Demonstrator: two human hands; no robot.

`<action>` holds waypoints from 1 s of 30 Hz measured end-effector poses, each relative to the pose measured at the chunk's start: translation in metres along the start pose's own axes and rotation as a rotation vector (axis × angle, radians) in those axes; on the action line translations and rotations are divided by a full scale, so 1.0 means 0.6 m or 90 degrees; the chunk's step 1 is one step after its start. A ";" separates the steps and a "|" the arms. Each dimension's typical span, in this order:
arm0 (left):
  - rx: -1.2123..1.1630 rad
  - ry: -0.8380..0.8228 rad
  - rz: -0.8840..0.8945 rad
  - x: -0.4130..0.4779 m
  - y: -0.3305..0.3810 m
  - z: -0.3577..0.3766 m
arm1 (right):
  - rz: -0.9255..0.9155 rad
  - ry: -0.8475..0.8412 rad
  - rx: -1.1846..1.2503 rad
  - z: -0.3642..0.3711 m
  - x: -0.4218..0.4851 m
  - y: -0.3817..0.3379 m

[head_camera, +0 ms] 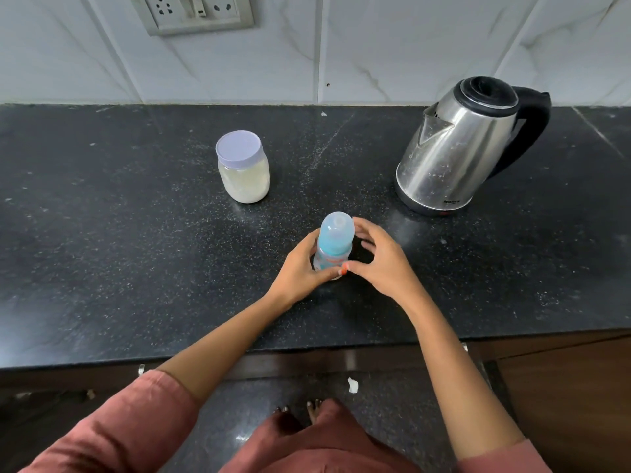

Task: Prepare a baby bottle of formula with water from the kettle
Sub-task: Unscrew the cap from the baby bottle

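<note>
Head view: left hand (300,268) grips baby bottle (333,256); right hand (379,261) nears its cap (336,228), grip unclear; twisting could topple it

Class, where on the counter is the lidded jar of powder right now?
Head view: the jar stands left of centre on the black counter, behind-left of the baby bottle, the kettle off to its right.
</note>
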State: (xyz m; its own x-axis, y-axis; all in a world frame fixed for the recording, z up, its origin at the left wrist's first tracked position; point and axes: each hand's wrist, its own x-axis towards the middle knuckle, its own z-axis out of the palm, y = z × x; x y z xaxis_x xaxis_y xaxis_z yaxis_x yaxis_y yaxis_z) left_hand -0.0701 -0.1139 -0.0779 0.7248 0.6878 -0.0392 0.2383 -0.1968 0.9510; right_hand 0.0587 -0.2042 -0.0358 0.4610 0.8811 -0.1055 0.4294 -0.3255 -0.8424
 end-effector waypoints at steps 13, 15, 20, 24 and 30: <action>0.071 0.042 0.015 0.006 0.005 0.002 | 0.006 0.057 -0.278 0.018 0.007 -0.079; 0.069 0.038 0.014 0.006 0.005 0.002 | -0.009 0.063 -0.309 0.018 0.011 -0.081; 0.045 0.021 0.013 0.009 0.001 -0.001 | -0.031 0.042 -0.370 0.010 0.017 -0.090; 0.028 0.018 0.007 0.011 -0.005 -0.001 | -0.052 0.003 -0.415 -0.003 0.018 -0.099; 0.027 -0.004 -0.004 0.017 -0.013 -0.003 | -0.079 -0.109 -0.394 -0.026 0.029 -0.103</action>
State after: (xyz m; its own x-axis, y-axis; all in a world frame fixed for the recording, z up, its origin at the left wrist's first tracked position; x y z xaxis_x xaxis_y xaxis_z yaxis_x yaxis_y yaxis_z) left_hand -0.0660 -0.1041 -0.0851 0.7269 0.6852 -0.0465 0.2693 -0.2220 0.9371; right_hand 0.0521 -0.1744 0.0223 0.2711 0.9502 -0.1537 0.8628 -0.3107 -0.3987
